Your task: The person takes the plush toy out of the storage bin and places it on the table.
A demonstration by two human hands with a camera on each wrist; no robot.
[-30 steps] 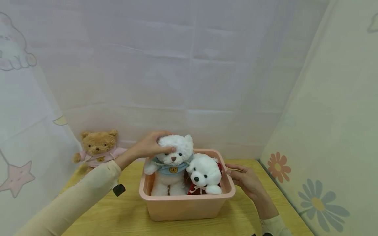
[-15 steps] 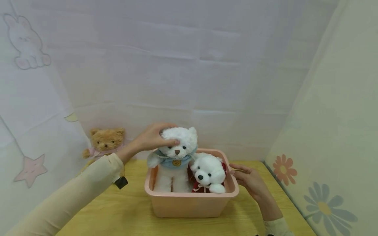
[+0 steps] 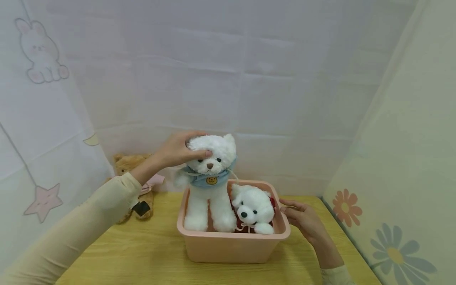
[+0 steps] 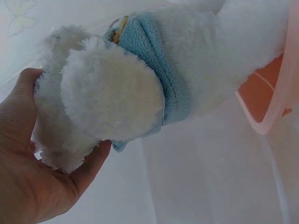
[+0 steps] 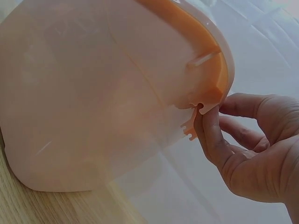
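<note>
Inside pink bin (image 3: pixel 233 247), small white bear (image 3: pixel 253 208), bigger bear (image 3: pixel 211 180) in left-hand grip (image 3: pixel 174 152).

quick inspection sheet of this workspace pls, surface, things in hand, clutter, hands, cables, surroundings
surface: wooden table, light grain, bears the pink bin.
job's things: white bear in a blue top hangs upright, its feet at about rim height over the bin's left half; small white bear lies in the right half on something red.
clutter: brown bear at the back left, partly hidden by the left arm.
grippers: left hand grips the blue-top bear's head; right hand touches the bin's right rim, fingers under its lip in the right wrist view.
cables: nothing seen.
surroundings: white cloth backdrop with rabbit and star prints at left, flower prints at right.
</note>
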